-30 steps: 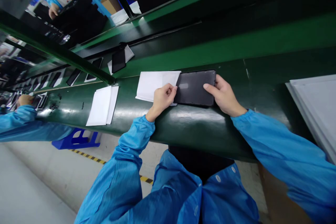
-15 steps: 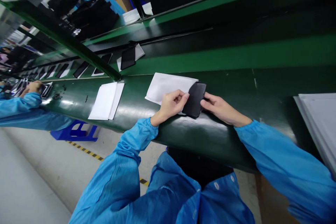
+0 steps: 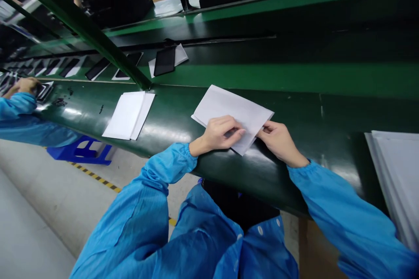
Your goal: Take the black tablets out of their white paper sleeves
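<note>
White rectangular sleeve (image 3: 240, 107) lies mid-frame on the green workbench (image 3: 173, 117), your right hand (image 3: 279, 140) pinching its right edge, your left hand (image 3: 222, 132) curled on top, its grip unclear.

Both blue-sleeved forearms (image 3: 327, 192) reach forward. The left hand (image 3: 221, 132) curls inward; the right hand (image 3: 278, 140) slants leftward, fingers (image 3: 272, 126) bent.

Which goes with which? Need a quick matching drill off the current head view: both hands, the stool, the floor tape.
1. left hand
2. right hand
3. stool
4. floor tape

A. striped yellow and black
B. at the right-hand end of the white sleeve
C. blue
D. over the white sleeve's near side

Pairs: 1-D, 2-B, 3-C, 4-A
</note>
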A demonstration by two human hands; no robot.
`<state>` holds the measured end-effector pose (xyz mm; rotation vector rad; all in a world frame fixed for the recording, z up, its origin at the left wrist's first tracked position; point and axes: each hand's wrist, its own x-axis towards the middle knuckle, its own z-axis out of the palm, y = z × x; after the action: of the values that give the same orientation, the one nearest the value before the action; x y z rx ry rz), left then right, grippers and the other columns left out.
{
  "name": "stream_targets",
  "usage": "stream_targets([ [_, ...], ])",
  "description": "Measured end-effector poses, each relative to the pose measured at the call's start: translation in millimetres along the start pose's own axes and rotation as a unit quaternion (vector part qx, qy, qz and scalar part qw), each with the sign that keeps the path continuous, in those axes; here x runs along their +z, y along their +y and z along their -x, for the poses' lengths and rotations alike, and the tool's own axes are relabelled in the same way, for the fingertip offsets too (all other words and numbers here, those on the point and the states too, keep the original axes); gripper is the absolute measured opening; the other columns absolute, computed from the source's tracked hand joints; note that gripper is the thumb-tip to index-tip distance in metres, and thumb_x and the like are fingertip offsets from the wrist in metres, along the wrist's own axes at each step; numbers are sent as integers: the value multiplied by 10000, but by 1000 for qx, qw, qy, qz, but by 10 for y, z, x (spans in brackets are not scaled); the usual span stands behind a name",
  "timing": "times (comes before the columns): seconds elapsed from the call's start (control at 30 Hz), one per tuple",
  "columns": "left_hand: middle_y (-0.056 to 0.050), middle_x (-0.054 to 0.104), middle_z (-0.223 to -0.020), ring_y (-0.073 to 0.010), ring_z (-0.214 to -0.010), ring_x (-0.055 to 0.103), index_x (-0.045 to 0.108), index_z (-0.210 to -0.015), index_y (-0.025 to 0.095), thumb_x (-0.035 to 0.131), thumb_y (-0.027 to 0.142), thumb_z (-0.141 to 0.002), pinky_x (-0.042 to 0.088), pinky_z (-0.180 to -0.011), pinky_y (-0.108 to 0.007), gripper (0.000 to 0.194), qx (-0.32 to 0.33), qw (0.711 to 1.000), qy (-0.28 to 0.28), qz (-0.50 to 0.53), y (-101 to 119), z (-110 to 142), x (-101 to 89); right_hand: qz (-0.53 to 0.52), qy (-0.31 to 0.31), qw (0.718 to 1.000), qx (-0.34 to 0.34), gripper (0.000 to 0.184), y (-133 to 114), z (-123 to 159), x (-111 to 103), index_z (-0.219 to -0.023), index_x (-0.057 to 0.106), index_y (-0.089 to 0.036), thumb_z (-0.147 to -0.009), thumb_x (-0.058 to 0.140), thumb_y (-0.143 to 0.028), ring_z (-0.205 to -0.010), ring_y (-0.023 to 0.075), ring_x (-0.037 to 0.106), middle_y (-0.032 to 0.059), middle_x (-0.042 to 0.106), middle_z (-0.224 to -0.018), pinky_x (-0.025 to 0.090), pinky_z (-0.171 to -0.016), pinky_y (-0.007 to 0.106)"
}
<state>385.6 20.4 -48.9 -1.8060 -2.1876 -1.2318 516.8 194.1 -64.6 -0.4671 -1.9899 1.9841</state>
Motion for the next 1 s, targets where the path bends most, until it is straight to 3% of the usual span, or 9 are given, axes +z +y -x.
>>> stream_targets([
  [0.1, -78, 682, -812, -235, -838, 659, 669, -845, 232, 592, 480, -1026, 552, -842, -400, 317, -43, 998, 35, -44, -241, -83, -148, 5, 17, 1000, 2, 432, -14, 14, -17, -892, 874, -212, -682, 958, -580, -802, 288, 769, 57, 827, -856, 660, -761, 413],
  [0.2, -107, 694, -1008, -274, -1019, 642, 678, -988, 227, 681, 526, -973, 529, -967, -444, 300, -145, 979, 112, -84, -653, -145, -395, -21, 45, 999, -7, 380, -28, 14, -54, -857, 866, -228, -675, 969, -546, -861, 297, 787, 42, 829, -859, 664, -877, 459],
  [0.27, -104, 685, -1042, -249, -991, 635, 666, -1103, 226, 676, 581, -971, 532, -922, -397, 378, -199, 970, 128, -59, -918, -149, -532, -48, 68, 997, -5, 382, -15, 0, -87, -849, 857, -226, -660, 981, -535, -888, 303, 795, 38, 828, -858, 660, -924, 487],
  [0.33, -72, 672, -949, -206, -867, 623, 656, -1158, 224, 608, 632, -1001, 527, -836, -344, 439, -218, 971, 94, -15, -1093, -125, -595, -76, 89, 993, 6, 404, 18, -18, -118, -851, 847, -214, -646, 990, -530, -896, 309, 799, 45, 825, -849, 664, -915, 502],
  [0.47, -20, 615, -784, -176, -707, 582, 650, -1231, 227, 515, 692, -1025, 508, -719, -310, 527, -208, 977, 43, 38, -1134, -50, -518, -105, 113, 988, 12, 406, 90, -33, -149, -865, 829, -198, -645, 1003, -492, -960, 328, 798, 70, 820, -859, 672, -885, 504],
  [0.6, -64, 685, -896, -187, -719, 620, 651, -1284, 249, 486, 734, -1019, 524, -691, -324, 577, -218, 972, 58, 64, -1078, -37, -437, -87, 129, 988, 4, 362, 105, -18, -143, -836, 819, -211, -643, 1004, -454, -959, 327, 795, 51, 815, -845, 674, -879, 496],
  [0.7, -95, 708, -999, -228, -873, 674, 675, -1237, 251, 457, 758, -1017, 559, -799, -371, 594, -212, 972, 91, 52, -1226, -126, -533, -86, 146, 985, -5, 324, 102, -8, -133, -826, 818, -219, -681, 973, -463, -898, 303, 796, 40, 815, -842, 670, -868, 488],
  [0.9, -149, 664, -1191, -368, -1280, 569, 669, -1097, 262, 833, 579, -838, 472, -1062, -559, 441, -252, 933, 219, -136, -2068, -526, -949, -72, 167, 983, -7, 284, 104, 16, -141, -873, 822, -228, -751, 919, -465, -917, 301, 797, 39, 822, -873, 662, -882, 493],
  [1.0, -177, 654, -1206, -401, -1374, 499, 665, -1024, 238, 888, 574, -781, 407, -1080, -581, 471, -271, 913, 256, -164, -2473, -749, -1036, -67, 178, 982, -7, 288, 109, 36, -163, -885, 822, -228, -738, 934, -450, -944, 310, 798, 41, 829, -901, 654, -920, 507],
])
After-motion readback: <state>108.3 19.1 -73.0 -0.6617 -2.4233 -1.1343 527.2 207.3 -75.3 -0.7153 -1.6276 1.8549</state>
